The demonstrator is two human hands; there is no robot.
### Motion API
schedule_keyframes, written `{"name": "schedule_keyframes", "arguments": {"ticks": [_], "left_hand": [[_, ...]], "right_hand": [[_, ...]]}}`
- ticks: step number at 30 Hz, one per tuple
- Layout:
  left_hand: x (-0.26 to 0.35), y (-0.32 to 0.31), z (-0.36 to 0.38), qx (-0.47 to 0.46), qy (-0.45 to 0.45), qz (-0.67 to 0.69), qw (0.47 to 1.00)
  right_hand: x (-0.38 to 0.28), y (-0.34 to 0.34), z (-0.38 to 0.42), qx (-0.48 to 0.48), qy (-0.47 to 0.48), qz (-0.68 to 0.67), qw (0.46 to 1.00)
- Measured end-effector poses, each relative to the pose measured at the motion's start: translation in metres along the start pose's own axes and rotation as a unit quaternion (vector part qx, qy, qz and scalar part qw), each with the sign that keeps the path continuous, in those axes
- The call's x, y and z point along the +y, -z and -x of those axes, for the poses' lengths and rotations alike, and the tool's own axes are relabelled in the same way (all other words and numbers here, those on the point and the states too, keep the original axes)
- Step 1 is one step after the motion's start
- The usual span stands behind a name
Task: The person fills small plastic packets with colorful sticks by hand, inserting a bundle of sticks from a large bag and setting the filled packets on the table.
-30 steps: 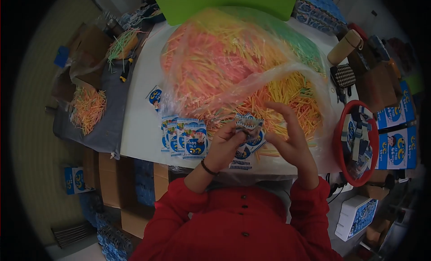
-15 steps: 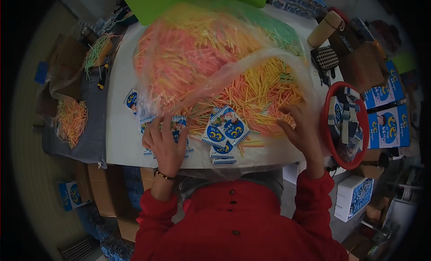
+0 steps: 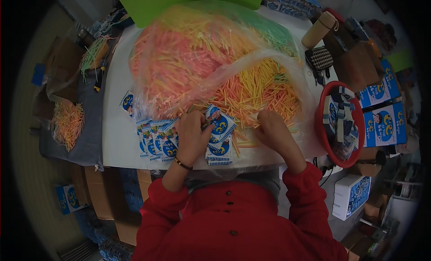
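Near the middle of the white table's (image 3: 117, 146) near edge, in the head view, the left hand (image 3: 191, 134) is partly closed, its thumb at the left edge of the blue-and-white packets (image 3: 221, 128); whether it grips one cannot be told. To its left, more printed packets (image 3: 162, 142) overlap in a row. The right hand (image 3: 273, 131) has its fingers curled in at the near edge of the loose coloured sticks (image 3: 251, 92); anything pinched there is hidden. Beyond both hands lies the clear plastic bag (image 3: 173, 68), its open mouth facing near and right. At the right stands the red basket (image 3: 319, 126), holding packets. The step in hand looks like handling packets and sticks together; the next move calls for a light pinch, keeping the thin sticks straight and the packets unsnagged.
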State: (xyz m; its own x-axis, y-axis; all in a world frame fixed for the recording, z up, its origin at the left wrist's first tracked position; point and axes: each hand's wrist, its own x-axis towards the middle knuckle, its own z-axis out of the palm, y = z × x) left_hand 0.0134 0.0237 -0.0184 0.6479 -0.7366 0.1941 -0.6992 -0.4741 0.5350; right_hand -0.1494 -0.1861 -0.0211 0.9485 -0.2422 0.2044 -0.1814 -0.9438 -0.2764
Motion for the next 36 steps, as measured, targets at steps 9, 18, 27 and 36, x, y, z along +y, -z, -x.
{"name": "schedule_keyframes", "arguments": {"ticks": [9, 18, 27, 36], "left_hand": [[-0.010, 0.001, -0.004, 0.011, 0.047, 0.167, 0.985], [0.008, -0.002, -0.006, 0.054, -0.044, 0.034, 0.997], [0.007, 0.000, -0.007, 0.077, 0.018, 0.431, 0.899], [0.016, 0.001, -0.011, -0.008, -0.135, 0.161, 0.978]], "right_hand": [[0.020, 0.022, -0.003, -0.042, -0.146, -0.325, 0.934], [0.020, -0.029, -0.064, 0.094, -0.207, -0.038, 0.973], [0.020, -0.024, -0.045, 0.109, -0.179, -0.350, 0.913], [0.007, -0.028, -0.025, 0.105, -0.196, -0.567, 0.793]]}}
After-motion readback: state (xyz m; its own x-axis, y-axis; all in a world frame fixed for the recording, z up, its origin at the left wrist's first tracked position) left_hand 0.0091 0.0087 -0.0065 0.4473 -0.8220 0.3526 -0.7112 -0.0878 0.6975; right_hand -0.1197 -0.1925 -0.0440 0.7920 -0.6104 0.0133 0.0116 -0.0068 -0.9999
